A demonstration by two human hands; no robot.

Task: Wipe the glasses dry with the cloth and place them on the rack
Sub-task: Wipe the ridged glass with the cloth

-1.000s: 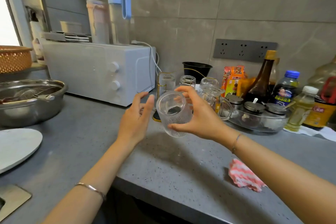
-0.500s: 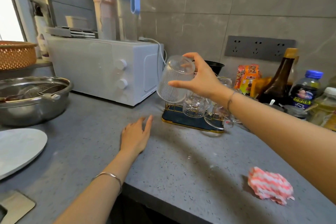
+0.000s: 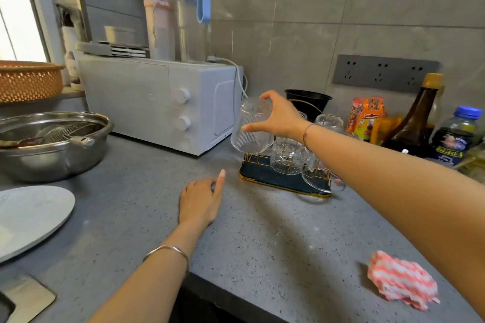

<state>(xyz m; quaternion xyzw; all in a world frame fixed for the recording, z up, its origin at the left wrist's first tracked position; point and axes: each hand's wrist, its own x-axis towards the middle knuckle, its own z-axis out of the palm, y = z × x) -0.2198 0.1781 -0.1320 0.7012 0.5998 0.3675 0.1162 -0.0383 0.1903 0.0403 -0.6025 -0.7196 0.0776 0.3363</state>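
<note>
Change: since half a second ago, the ribbed glass (image 3: 252,126) has come down onto the rack's (image 3: 265,172) left end.
Glass: upside down, beside two other upturned glasses (image 3: 287,156).
Right hand (image 3: 279,115): fingers curled around the glass's upturned base.
Left hand (image 3: 200,198): flat on the counter (image 3: 262,231), empty, fingers loosely apart.
Cloth (image 3: 401,279): crumpled near the counter's front edge.

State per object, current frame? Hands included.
ribbed glass: inverted, on rack, right hand on it
right hand: gripping ribbed glass
left hand: flat on counter, empty
rack: holds inverted glasses
cloth: crumpled on counter, untouched
</note>
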